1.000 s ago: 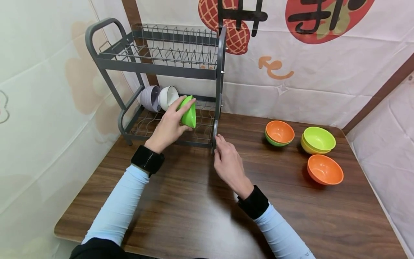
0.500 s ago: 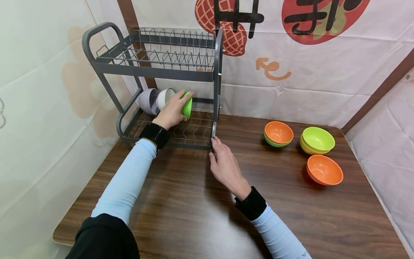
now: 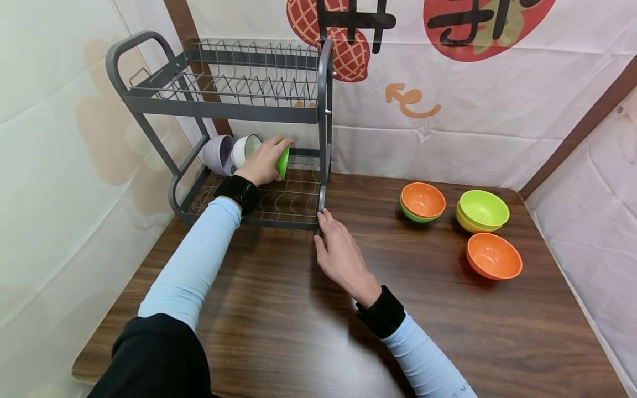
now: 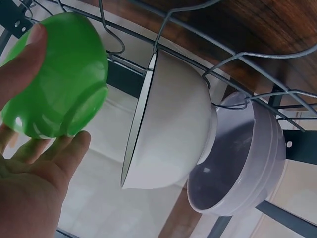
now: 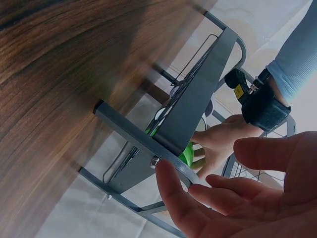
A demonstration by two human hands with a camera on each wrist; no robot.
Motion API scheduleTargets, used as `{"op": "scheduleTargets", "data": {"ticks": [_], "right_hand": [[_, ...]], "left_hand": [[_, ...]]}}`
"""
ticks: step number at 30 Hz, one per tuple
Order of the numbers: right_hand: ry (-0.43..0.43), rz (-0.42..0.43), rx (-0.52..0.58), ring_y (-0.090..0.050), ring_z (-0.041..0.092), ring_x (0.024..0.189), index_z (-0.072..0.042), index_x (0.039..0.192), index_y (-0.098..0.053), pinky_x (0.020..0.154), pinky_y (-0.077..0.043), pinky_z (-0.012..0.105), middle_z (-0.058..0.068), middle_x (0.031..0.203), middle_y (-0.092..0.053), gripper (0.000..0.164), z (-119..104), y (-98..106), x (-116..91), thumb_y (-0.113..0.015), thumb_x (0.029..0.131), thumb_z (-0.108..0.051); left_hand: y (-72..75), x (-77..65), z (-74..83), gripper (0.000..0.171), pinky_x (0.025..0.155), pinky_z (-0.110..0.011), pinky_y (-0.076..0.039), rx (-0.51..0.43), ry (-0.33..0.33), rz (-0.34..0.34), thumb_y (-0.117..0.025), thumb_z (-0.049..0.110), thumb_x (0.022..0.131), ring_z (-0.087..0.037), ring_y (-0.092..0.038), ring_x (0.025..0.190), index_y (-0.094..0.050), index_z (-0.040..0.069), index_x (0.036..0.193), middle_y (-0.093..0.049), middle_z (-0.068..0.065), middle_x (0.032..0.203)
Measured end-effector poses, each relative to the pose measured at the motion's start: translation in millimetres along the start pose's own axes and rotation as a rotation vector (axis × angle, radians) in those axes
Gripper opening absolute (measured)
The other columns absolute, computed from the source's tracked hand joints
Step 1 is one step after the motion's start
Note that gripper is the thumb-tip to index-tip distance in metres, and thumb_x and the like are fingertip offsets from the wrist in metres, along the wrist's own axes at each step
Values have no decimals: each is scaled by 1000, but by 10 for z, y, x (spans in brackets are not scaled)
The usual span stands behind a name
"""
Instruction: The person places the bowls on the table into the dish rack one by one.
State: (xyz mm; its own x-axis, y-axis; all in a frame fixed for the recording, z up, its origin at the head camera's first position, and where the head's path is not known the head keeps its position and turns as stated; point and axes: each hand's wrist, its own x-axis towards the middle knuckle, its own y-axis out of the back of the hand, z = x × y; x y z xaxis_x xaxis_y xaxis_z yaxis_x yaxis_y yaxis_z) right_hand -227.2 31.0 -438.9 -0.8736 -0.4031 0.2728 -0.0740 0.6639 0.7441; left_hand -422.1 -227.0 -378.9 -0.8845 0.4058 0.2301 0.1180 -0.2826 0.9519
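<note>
My left hand [image 3: 262, 161] grips a green bowl [image 4: 74, 69] in the lower tier of a grey dish rack [image 3: 219, 109]. Thumb and fingers hold it from opposite sides, and the bowl is tipped on its side. Beside it, a white bowl [image 4: 171, 124] with a dark rim stands on edge between the wires. Past that are lavender bowls [image 4: 237, 153], nested and also on edge. My right hand [image 3: 342, 255] rests its fingertips against the rack's front right leg, its fingers loosely extended. In the head view my left hand covers most of the green bowl.
On the right of the wooden table [image 3: 278, 320] an orange bowl [image 3: 423, 199] sits in a green one. Behind a lone orange bowl [image 3: 494, 256], a lime bowl [image 3: 484, 208] sits in a yellow one. The upper tier [image 3: 249, 83] has upright wire dividers. Fabric walls stand behind and at both sides.
My left hand has carried the green bowl deeper into the lower tier, towards the back. My right hand stays at the rack's leg. The head view has shifted slightly.
</note>
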Motion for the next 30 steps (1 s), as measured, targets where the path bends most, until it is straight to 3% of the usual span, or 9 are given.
{"op": "scheduleTargets", "data": {"ticks": [20,30], "right_hand": [[-12,-31,-2,-34,33,153,-1,162,-35,121,-34,48,17,170,-27,56,-22,-26,-12,-53,112,-17],[-10,-21,-19,-35,33,152,0,161,-36,122,-33,46,18,169,-28,56,1,-7,-1,-54,111,-17]], "left_hand": [[-37,51,-50,102,105,-57,-47,-64,50,-33,-91,-19,65,-47,-52,126,-38,0,150,-45,-27,150],[-28,88,-100,104,114,-57,-40,-97,68,-52,-91,-15,66,-49,-48,133,-34,-2,152,-46,-30,147]]}}
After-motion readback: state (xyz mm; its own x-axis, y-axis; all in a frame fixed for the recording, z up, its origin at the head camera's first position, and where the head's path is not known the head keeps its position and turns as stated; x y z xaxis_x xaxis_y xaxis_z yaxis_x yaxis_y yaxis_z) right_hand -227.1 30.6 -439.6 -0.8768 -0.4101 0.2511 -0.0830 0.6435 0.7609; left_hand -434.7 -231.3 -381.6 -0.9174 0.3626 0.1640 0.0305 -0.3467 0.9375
